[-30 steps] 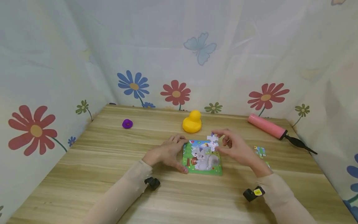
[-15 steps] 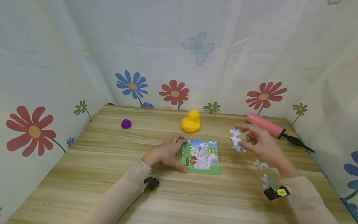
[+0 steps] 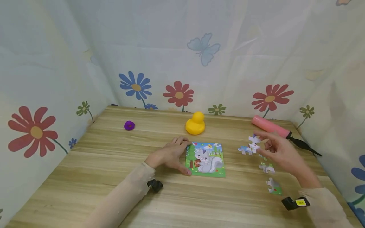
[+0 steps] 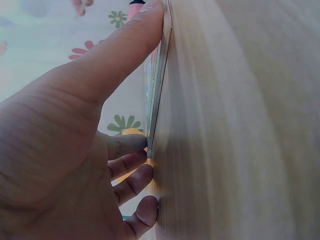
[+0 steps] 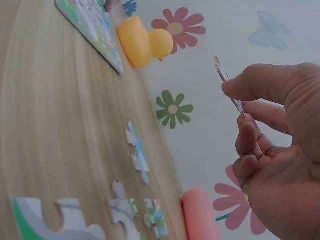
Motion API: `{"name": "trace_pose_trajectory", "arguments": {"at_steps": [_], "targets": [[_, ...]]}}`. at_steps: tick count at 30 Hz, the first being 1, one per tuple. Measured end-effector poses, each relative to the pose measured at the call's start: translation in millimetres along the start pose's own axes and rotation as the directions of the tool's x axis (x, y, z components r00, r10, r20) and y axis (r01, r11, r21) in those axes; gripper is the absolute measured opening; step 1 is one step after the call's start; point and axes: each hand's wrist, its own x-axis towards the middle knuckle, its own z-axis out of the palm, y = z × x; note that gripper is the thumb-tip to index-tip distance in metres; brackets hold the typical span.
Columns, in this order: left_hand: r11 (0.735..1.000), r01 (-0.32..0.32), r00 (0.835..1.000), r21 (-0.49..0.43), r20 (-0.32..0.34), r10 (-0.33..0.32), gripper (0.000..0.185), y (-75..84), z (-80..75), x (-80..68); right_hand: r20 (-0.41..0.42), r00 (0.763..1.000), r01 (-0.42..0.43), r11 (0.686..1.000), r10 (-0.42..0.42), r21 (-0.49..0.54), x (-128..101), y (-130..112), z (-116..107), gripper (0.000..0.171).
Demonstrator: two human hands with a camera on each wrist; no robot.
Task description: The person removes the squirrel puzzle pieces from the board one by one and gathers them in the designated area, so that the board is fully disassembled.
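Observation:
A square squirrel puzzle board (image 3: pixel 206 163) lies flat on the wooden table. Along its left side my left hand (image 3: pixel 170 155) rests, thumb at the near corner and index fingertip at the far one; the left wrist view shows these fingertips on the board's thin edge (image 4: pixel 159 95). To the right, my right hand (image 3: pixel 280 152) pinches a white-and-purple jigsaw piece (image 3: pixel 253 146) between thumb and index finger, raised above the table. Below and beside it lie several loose pieces: a blue one (image 5: pixel 139 155), a grey one (image 3: pixel 267 168) and a grey-green corner one (image 3: pixel 274 186).
A yellow toy duck (image 3: pixel 195 124) stands behind the board. Farther left is a small purple ring-shaped thing (image 3: pixel 129 125). A pink hand pump (image 3: pixel 269 125) with a black end lies at the back right, behind my right hand. Flower-printed curtains (image 3: pixel 159 50) enclose the table.
My right hand has carried the pinched piece rightward, from over the board's far right corner to above the loose pieces. The left hand stays at the board's left edge.

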Motion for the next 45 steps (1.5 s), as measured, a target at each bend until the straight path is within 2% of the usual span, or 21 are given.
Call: {"name": "trace_pose_trajectory", "arguments": {"at_steps": [12, 17, 22, 25, 34, 45], "targets": [[1.0, -0.005, 1.0, 0.005, 0.001, 0.005, 0.131, -1.3, -1.1, -0.1, 0.081, 0.997, -0.01, 0.996, 0.003, 0.091, -15, 22, 13, 0.058], [1.0, -0.006, 1.0, 0.004, 0.003, 0.006, 0.131, -1.1, -0.5, 0.3, 0.119, 0.992, -0.049, 0.995, 0.039, 0.084, -18, 30, 20, 0.058], [1.0, -0.004, 1.0, -0.002, 0.004, 0.004, 0.13, -0.5, -0.3, 0.3, 0.194, 0.975, -0.126, 0.989, 0.11, 0.075, -18, 37, 27, 0.059], [1.0, -0.007, 1.0, -0.007, 0.004, 0.007, 0.13, -0.5, -0.3, 0.1, 0.223, 0.969, -0.129, 0.989, 0.109, 0.077, -17, 40, 31, 0.058], [1.0, -0.011, 1.0, -0.007, 0.0, 0.011, 0.13, -0.2, -0.7, 0.2, 0.245, 0.964, -0.123, 0.991, 0.107, 0.052, -17, 40, 33, 0.058], [1.0, -0.014, 1.0, -0.009, 0.0, 0.014, 0.13, -0.3, -0.9, -1.0, 0.233, 0.966, -0.115, 0.993, 0.11, 0.006, -19, 38, 35, 0.059]]}}
